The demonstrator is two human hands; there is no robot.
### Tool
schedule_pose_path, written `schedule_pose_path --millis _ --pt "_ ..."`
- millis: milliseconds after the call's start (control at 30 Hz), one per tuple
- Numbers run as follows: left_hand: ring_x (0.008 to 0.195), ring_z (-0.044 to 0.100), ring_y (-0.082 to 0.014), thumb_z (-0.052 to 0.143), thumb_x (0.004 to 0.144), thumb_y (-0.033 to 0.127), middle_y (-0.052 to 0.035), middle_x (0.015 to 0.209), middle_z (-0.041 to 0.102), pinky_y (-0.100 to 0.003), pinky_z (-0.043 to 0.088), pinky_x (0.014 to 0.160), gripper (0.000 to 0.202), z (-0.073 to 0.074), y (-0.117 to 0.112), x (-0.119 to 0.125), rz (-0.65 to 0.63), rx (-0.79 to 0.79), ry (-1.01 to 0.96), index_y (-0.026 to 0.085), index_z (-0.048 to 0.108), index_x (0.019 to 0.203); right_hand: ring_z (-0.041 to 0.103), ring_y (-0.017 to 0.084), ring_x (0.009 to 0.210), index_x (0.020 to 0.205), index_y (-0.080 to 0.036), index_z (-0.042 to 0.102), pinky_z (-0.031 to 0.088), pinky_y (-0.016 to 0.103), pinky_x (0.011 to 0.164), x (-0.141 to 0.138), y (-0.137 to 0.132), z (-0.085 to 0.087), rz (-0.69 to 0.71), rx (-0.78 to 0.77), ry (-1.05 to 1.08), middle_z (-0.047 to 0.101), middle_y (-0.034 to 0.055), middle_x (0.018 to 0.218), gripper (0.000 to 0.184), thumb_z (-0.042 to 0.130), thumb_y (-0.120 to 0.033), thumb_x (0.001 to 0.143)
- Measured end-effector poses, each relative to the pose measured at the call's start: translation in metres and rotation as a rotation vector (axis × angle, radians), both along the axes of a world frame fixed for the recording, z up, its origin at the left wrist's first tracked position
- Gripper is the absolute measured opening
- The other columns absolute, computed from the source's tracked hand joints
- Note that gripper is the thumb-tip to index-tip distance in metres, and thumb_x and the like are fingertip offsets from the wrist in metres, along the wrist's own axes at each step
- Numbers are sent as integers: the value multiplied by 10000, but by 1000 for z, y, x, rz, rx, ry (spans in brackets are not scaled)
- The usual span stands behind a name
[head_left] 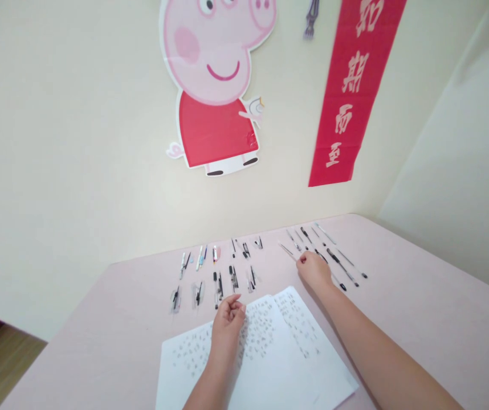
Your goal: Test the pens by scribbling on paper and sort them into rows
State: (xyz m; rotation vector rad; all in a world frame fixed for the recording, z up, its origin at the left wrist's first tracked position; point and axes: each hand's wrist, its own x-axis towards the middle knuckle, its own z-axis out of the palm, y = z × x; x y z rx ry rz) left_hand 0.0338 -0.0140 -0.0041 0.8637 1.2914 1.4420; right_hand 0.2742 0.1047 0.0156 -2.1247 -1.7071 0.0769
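Note:
My right hand [313, 270] is closed at the near end of a slim, pale pen [286, 249], which points away toward the wall. Just right of that hand, several dark and clear pens [342, 263] lie in slanting rows. My left hand [228, 314] is over the written-on paper [287, 376], its fingers loosely curled and a little apart, with nothing visible in them. Beyond its fingertips are small groups of pens and pen parts [233, 279], some seemingly on clear plastic. Their exact parts are too small to tell.
The pink table [111, 319] meets the wall at its far edge. On the wall are a cartoon pig cutout [216, 128], a red banner [347, 102] with white characters and a dark hanging ornament [311, 20]. Wooden floor [5, 359] shows at lower left.

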Motion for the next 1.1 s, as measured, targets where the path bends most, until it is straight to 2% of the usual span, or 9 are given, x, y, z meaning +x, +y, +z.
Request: schedule_pose_path --millis 100,267,533,700,800,1000,1100 --pt "582 510 -87 698 650 288 13 726 565 -211 397 546 311 -4 1 -1 -7 19 26 186 619 933 639 232 812 868 -158 679 386 289 630 0 7 0 -25 -44 -40 695 127 892 202 500 -203 787" --pt "602 526 -108 696 642 287 -3 710 589 -238 423 582 279 -8 3 1 -61 55 120 179 628 891 645 233 898 1050 -145 635 420 280 690 -12 20 -4 67 -100 -111 687 137 982 289 473 -157 812" --pt "626 554 -145 598 694 222 -34 764 636 -282 441 617 241 -12 -1 2 -208 114 484 167 640 925 638 253 931 1121 -138 616 449 309 745 -24 38 -11 128 -144 -167 656 172 1023 353 403 -117 840" --pt "623 549 -142 569 710 203 -35 789 637 -279 435 612 246 -16 -1 1 -236 126 576 169 634 945 636 251 931 1125 -124 614 454 311 761 -24 45 -15 120 -148 -182 647 182 1016 352 387 -134 856" --pt "633 546 -141 556 718 199 -37 805 633 -276 434 618 256 -17 0 1 -251 127 597 167 628 962 632 258 934 1142 -118 601 454 320 767 -24 45 -18 117 -131 -183 642 183 1022 356 377 -145 866" --pt "637 535 -141 533 728 182 -39 816 630 -275 432 625 264 -17 0 0 -277 133 651 166 622 975 611 260 972 1286 -103 488 437 328 808 -22 35 -24 121 -65 -174 620 183 1098 423 371 -206 892" --pt "644 537 -145 522 736 179 -41 818 630 -279 435 632 261 -15 -2 1 -286 141 681 168 620 978 620 247 953 1255 -108 520 436 316 816 -19 28 -28 154 2 -143 635 163 1099 408 378 -217 888"
